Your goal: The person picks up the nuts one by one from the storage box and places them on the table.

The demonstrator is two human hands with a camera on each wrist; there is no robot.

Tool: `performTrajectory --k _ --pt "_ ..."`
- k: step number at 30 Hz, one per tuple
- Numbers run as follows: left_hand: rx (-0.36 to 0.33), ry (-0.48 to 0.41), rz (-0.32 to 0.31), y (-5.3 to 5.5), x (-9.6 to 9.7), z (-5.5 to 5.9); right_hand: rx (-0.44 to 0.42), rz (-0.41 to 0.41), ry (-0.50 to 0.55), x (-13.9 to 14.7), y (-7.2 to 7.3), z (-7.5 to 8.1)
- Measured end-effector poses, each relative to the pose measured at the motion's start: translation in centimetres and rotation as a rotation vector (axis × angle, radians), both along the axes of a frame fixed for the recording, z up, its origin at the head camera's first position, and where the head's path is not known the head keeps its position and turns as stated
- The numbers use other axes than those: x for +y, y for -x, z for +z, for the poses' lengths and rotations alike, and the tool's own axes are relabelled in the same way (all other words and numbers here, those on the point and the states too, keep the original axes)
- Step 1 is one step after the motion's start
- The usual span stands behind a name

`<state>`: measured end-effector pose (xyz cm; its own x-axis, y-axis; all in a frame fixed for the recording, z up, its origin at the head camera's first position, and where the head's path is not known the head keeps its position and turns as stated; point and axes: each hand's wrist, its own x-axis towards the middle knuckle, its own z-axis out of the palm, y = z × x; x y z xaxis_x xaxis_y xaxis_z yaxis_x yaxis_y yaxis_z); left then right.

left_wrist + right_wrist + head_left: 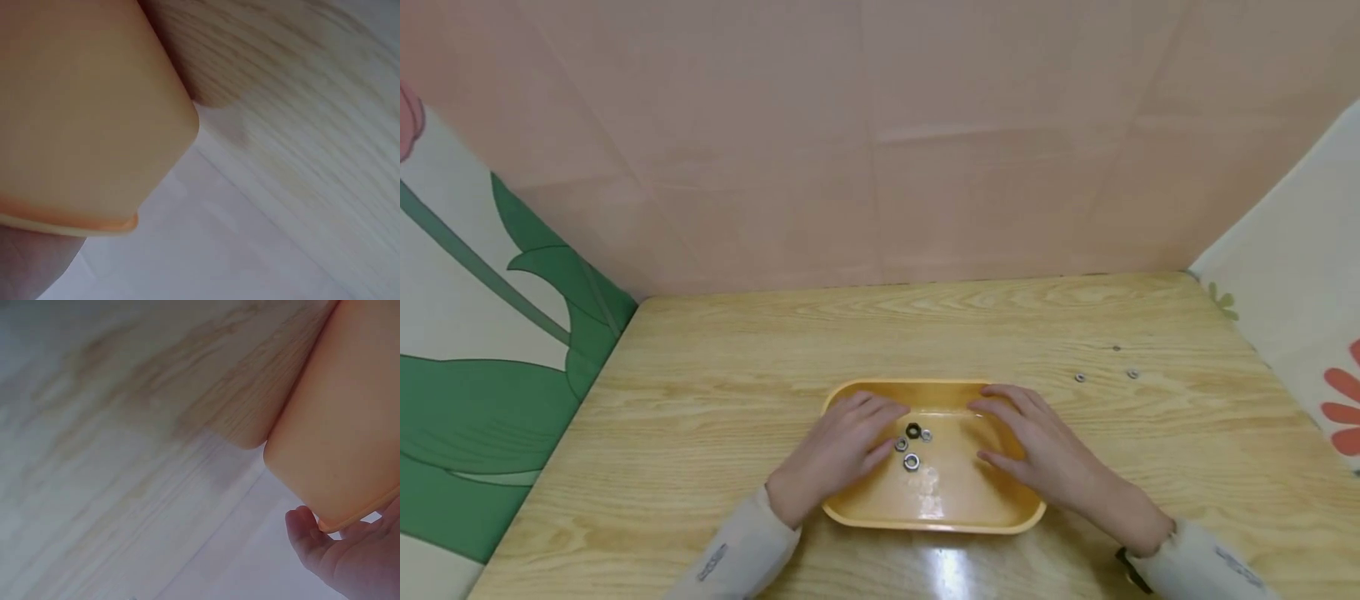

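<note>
Wood-grain worktop, yellow tray sitting on it, small nuts inside. Left hand and right hand over opposite ends, fingers loosely spread. I'd steady both ends evenly so nothing slides.

- Yellow tray: smooth plastic, glossy inside, with bright reflections.
- Silvery nuts: shiny metal.
- Black nut: dark, metal-looking.
- Tabletop: wood-grain surface, smooth, with a glossy glare near the front.
- Pink backdrop: creased, matt, cloth-like sheet.
- Sleeves: matt pale cloth.
</note>
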<state>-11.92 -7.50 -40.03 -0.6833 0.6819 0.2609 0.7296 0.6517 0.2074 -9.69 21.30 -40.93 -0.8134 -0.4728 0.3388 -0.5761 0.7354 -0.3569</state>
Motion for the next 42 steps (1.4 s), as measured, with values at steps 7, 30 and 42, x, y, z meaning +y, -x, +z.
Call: performTrajectory --k 7,30,42 --pt "-0.012 0.080 0.008 -0.1 0.4 -0.8 0.014 0.018 0.015 -0.1 0.1 -0.2" --pt "0.043 0.238 -0.038 -0.2 0.9 -1.1 0.003 0.000 0.001 -0.3 0.0 0.1" --pt "0.037 0.257 -0.009 -0.3 1.1 -1.1 0.015 -0.006 0.000 -0.2 -0.1 0.0"
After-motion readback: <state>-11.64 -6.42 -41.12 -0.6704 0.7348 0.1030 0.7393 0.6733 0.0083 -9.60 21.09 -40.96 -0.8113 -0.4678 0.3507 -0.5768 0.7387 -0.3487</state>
